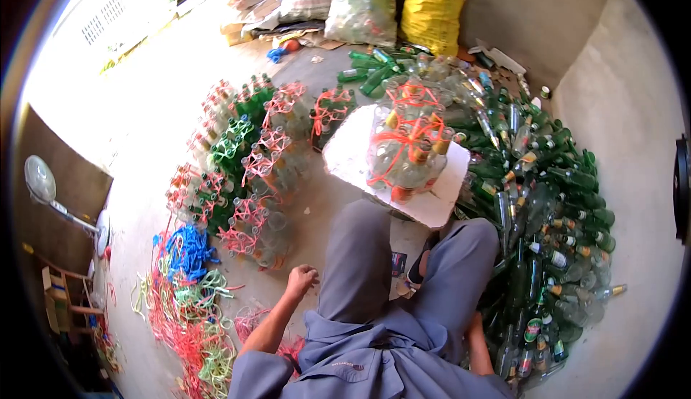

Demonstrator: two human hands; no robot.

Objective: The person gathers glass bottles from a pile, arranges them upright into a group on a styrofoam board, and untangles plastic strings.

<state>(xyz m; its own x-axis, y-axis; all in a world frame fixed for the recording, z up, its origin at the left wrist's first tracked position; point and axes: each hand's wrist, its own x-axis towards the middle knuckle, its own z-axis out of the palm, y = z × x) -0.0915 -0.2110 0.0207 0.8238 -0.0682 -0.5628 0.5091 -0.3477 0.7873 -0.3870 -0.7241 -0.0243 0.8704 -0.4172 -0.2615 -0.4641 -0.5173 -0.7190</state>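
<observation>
My left hand (303, 281) hovers beside my left knee, its fingers curled in with nothing seen in them. Of my right arm only the forearm (479, 345) shows at my right thigh; the fingers are hidden. Before my knees, a white board (346, 144) carries bundles of clear glass bottles (407, 161) standing upright, bound round their necks with orange-red plastic strap. Nearest my left hand, on the floor, stand several tied bundles of clear and green bottles (248, 136). Loose pink strap (250, 321) lies below that hand.
Loose green and clear bottles (568, 176) are heaped along the right wall. Blue strap (188, 251) and red and pale green strap (180, 327) lie at left. A yellow sack (434, 7) and a clear sack of bottles (362, 7) stand behind. A fan (41, 178) stands far left.
</observation>
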